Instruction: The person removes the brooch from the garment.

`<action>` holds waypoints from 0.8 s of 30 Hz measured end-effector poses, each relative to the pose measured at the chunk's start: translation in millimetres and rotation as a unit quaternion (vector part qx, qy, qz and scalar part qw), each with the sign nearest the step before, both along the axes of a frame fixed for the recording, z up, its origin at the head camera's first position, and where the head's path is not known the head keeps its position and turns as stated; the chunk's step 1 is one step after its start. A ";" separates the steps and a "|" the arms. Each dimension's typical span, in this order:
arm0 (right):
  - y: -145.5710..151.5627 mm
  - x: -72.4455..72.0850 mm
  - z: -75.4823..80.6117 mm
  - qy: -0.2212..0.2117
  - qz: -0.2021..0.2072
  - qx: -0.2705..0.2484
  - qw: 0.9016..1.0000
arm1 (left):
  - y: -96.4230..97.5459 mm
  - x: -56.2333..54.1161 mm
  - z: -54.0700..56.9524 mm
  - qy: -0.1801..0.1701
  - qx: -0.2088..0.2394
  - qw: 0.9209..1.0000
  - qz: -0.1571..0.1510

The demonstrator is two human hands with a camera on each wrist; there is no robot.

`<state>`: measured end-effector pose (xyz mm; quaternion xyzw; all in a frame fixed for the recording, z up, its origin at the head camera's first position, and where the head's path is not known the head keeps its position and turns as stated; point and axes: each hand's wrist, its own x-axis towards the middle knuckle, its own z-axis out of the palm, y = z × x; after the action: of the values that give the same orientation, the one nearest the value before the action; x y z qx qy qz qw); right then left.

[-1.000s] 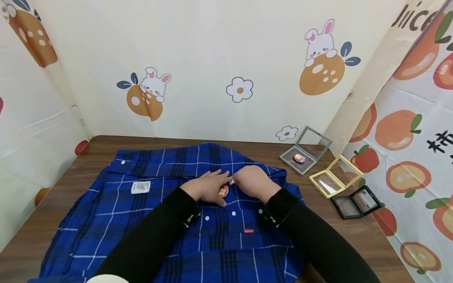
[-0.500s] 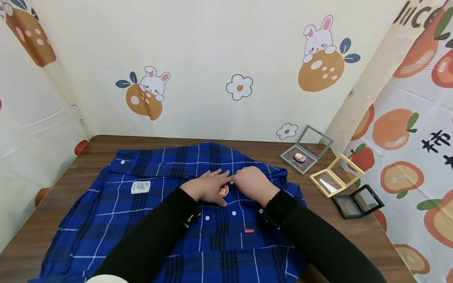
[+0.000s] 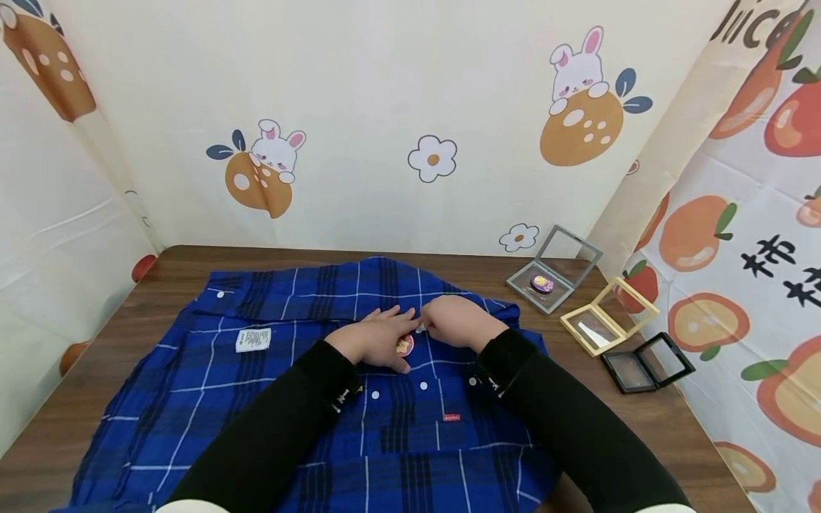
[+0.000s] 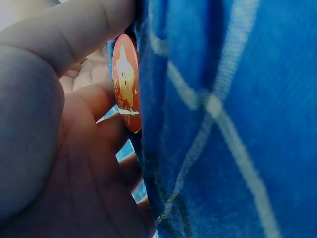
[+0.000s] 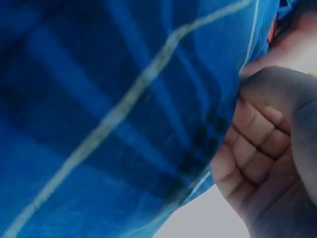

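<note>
A blue plaid shirt [image 3: 192,385] lies spread out, with small white buttons [image 3: 375,395] and a red tag [image 3: 452,417]. My left hand [image 3: 375,340] rests on it with the fingers spread out. Between that hand's thumb and index finger shows a round red badge [image 4: 126,84] with a yellow picture, flat against the cloth. My right hand [image 3: 458,322] is just right of the left fingertips. Its fingers are curled, and thumb and index finger pinch the shirt cloth close to the badge. A small white bit shows at those fingertips in the head view.
At the right of the brown wooden table [image 3: 667,434] three open compact cases stand in a row: a grey one [image 3: 545,303] with a purple round badge in it, a cream one [image 3: 596,331] and a black one [image 3: 631,374]. A patterned cloth backdrop [image 3: 359,85] encloses the table.
Both hands stay at the same spot on the shirt; the right hand has tilted slightly at the wrist and back. The head view has shifted a little.
</note>
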<state>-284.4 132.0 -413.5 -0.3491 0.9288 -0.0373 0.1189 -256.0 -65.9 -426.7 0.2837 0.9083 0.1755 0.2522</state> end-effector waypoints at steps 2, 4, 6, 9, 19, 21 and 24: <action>4.0 -4.4 -1.5 -0.031 -0.008 -0.023 0.999 | 0.3 0.3 0.8 -0.003 -0.001 1.000 0.002; 7.2 -8.2 -3.0 -0.058 -0.015 -0.038 0.997 | 0.7 0.4 0.8 -0.004 -0.001 1.000 0.003; 9.2 -10.7 -3.3 -0.081 -0.023 -0.044 0.995 | 1.0 0.6 0.6 -0.007 -0.001 1.000 0.004; 10.8 -13.4 -4.3 -0.101 -0.025 -0.042 0.994 | 1.6 1.2 0.1 -0.012 0.000 1.000 0.004; 7.4 -11.0 -3.8 -0.106 -0.033 -0.032 0.993 | 3.4 1.9 0.2 -0.014 -0.006 1.000 0.007; 6.6 -10.5 -4.1 -0.100 -0.039 -0.036 0.994 | 3.5 0.3 0.2 -0.013 -0.009 1.000 0.007; 4.8 -10.4 -4.5 -0.113 -0.059 -0.045 0.991 | 2.7 -1.8 0.0 -0.017 -0.013 1.000 0.009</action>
<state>-294.8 136.8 -418.0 -0.2926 0.9256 -0.1251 0.2048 -257.8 -63.2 -426.7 0.2695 0.9087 0.1706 0.2694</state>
